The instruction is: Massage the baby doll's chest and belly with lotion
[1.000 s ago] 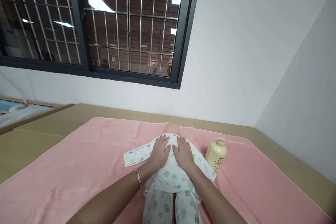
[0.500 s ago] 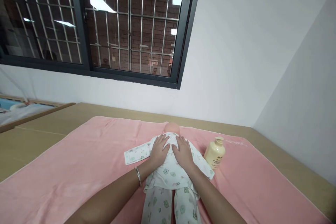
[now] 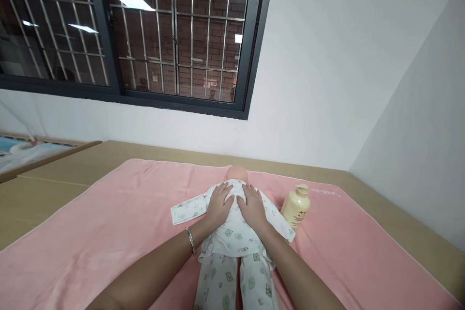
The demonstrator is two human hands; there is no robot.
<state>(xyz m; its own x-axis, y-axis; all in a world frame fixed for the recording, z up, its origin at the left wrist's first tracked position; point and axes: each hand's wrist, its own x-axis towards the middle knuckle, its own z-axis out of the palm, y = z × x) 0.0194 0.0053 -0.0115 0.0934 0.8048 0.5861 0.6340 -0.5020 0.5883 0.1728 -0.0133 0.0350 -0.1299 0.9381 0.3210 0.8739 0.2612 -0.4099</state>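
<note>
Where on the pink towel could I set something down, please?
The widest bare patch of the pink towel lies left of the doll, beyond its sleeve. Another lies right of the lotion bottle. Both hands, left hand and right hand, crowd the middle.

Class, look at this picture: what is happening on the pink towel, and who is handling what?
A person leans over a baby doll that lies on a pink towel spread over a tan surface. Both palms rest flat on the doll's upper body, over its white printed sleepsuit: the left hand, with a bracelet at the wrist, and the right hand beside it. Neither hand grips anything. A cream pump bottle stands untouched on the towel, just to the right of the doll.
</note>
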